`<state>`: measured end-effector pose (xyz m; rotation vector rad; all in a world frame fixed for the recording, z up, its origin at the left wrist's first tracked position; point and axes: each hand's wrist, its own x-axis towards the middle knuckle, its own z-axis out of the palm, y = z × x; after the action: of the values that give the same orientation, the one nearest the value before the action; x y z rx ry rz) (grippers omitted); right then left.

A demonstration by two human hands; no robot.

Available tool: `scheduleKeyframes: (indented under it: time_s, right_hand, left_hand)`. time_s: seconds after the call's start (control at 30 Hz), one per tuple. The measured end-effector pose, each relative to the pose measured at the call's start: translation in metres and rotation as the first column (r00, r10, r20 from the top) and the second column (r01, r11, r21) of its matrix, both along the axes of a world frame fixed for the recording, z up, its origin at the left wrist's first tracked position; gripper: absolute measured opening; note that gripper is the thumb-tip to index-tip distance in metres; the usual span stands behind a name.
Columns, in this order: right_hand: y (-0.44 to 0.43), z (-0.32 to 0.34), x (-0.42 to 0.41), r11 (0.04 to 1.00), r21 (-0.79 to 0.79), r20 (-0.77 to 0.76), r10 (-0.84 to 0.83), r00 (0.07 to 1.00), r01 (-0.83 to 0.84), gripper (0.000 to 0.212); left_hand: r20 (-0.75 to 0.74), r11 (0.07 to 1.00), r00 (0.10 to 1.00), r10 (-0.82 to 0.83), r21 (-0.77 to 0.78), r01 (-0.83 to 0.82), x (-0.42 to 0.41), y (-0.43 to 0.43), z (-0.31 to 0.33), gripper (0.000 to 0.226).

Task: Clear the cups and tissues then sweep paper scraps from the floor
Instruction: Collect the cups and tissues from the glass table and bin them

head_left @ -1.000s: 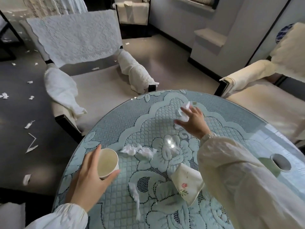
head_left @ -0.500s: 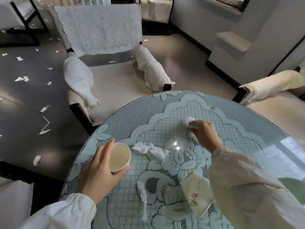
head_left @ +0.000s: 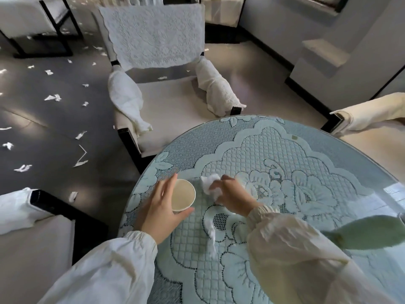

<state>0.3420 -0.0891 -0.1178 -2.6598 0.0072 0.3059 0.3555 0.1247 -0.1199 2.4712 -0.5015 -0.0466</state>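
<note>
Two hands work near the left rim of the round table (head_left: 341, 154).
Left hand (head_left: 162, 207) wraps the paper cup (head_left: 183, 195), which is upright with its mouth up, close to the edge; right hand (head_left: 232, 198) clutches a crumpled tissue (head_left: 210, 185) just beside it. A twisted tissue strip (head_left: 210, 234) lies lengthwise toward the person. An armchair (head_left: 171, 102) stands beyond the rim, and paper scraps (head_left: 52, 97) litter the floor to the left.

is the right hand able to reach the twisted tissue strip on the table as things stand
Probably yes: the twisted tissue strip lies uncovered on the tablecloth, just nearer the person than the right hand, with nothing between them. That hand grips crumpled tissue, so its fingers are partly full.
</note>
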Motion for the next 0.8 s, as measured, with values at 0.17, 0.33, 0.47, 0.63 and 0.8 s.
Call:
scheduleKeyframes:
  time_s: [0.17,0.33,0.47,0.63,0.8]
  right_hand:
    - [0.024,0.001,-0.036,0.981,0.086,0.194,-0.190,0.962,0.176,0.021]
    - [0.055,-0.011,-0.071,0.989,0.068,-0.022,-0.131,0.991,0.132,0.036]
    - [0.054,0.008,-0.070,0.943,0.096,0.061,-0.325,0.944,0.318,0.020]
    - [0.066,0.079,-0.060,0.703,0.564,0.193,-0.622,0.759,0.433,0.009]
    - [0.088,0.106,-0.081,0.961,0.263,0.268,-0.161,0.950,0.089,0.022]
  left_hand:
    - [-0.008,1.000,1.000,0.005,-0.001,-0.005,-0.020,0.017,0.003,0.098]
    - [-0.028,1.000,0.999,0.017,0.008,-0.017,-0.041,0.027,0.005,0.102]
    - [-0.090,1.000,0.996,-0.016,-0.022,0.014,-0.056,0.030,0.008,0.101]
    - [-0.099,0.998,0.993,-0.059,0.031,0.062,-0.065,0.018,0.027,0.116]
    - [-0.050,0.997,0.998,-0.041,-0.074,0.037,-0.065,-0.001,0.054,0.112]
